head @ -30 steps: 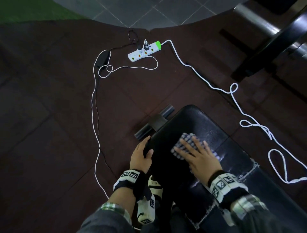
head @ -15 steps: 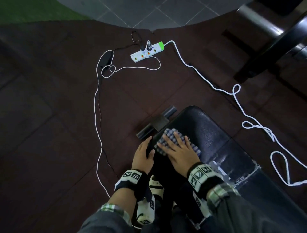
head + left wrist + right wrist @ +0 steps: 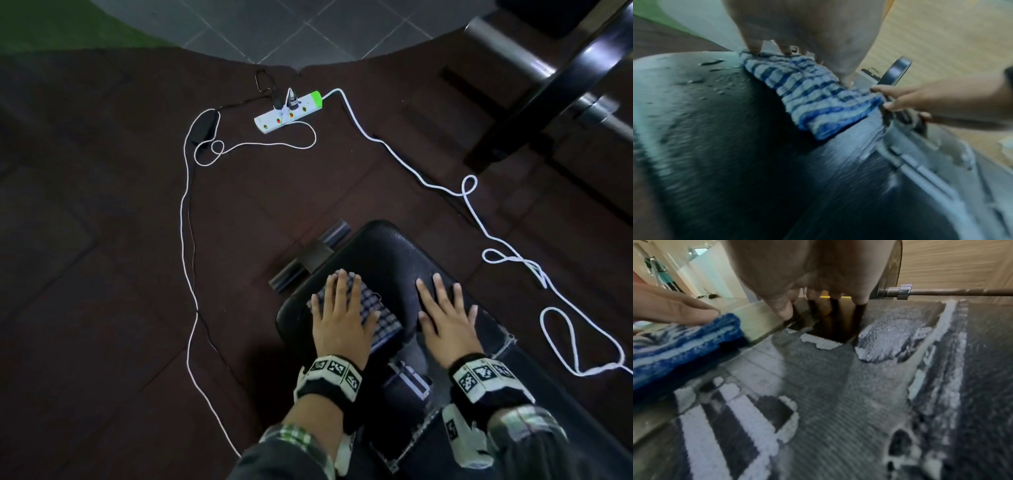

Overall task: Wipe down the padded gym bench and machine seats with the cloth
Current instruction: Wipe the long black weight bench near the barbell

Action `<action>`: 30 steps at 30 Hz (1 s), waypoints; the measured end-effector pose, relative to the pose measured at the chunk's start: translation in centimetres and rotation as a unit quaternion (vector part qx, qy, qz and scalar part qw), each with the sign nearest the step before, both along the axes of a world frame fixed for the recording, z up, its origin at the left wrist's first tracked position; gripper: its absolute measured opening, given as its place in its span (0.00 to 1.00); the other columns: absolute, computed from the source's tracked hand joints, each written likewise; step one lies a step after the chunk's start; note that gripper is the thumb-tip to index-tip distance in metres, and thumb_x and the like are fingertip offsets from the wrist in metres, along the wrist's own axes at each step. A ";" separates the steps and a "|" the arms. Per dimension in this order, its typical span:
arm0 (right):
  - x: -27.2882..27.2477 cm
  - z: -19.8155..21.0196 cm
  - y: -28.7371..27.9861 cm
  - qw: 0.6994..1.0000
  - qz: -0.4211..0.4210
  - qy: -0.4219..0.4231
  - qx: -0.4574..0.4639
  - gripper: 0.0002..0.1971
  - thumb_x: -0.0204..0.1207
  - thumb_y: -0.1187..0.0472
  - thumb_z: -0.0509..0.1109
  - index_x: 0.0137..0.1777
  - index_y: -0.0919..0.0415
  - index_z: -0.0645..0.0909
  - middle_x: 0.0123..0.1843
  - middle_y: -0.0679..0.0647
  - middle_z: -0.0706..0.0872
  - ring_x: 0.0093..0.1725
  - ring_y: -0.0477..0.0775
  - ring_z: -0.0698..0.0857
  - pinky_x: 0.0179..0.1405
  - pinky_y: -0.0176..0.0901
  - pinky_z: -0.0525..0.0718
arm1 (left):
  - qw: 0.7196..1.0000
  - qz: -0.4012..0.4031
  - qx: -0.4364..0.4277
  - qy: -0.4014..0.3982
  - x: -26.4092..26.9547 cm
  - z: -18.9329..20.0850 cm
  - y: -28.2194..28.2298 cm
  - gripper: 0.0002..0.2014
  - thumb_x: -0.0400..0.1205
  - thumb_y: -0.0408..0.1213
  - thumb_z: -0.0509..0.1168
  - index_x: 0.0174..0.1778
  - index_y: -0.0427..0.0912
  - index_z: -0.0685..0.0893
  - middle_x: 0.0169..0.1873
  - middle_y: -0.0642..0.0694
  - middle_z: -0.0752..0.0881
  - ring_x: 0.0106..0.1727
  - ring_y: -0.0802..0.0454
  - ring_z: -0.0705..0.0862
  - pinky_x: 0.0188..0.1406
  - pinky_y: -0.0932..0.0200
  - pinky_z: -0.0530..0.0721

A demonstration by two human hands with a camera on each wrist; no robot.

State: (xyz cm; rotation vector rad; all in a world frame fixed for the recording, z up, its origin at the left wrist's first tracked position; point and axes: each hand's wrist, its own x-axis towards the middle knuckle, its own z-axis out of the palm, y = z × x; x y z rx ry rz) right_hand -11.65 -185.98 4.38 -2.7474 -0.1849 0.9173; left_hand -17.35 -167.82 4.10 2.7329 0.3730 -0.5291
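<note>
Black padded vinyl gym bench [image 3: 387, 260] on dark rubber floor, left hand [image 3: 339, 320] flat on folded blue-and-white checked cloth [image 3: 373, 308], right hand [image 3: 445, 317] flat on bare pad beside it, white power strip [image 3: 288, 111] and looping white cable [image 3: 507, 257] beyond

Your cloth [image 3: 373, 310] is blue and white in a checked, striped weave. Your bench pad [image 3: 387, 253] is black, with whitish patches where the cover is worn. The floor [image 3: 102, 274] is dark brown; the cord [image 3: 186, 240] is white; the power strip [image 3: 289, 111] is white with a green end.
</note>
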 end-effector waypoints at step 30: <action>0.0 0.1 0.2 1.000 0.005 0.021 -0.003 0.29 0.85 0.54 0.51 0.78 0.39 0.37 0.76 0.37 0.29 0.82 0.57 0.33 0.76 0.68 0.37 | 0.990 0.134 -0.030 -0.033 -9.5 -3.2 -0.9 0.35 0.84 0.57 0.47 0.83 0.38 0.59 0.83 0.32 0.50 0.82 0.28 0.47 0.79 0.34 0.48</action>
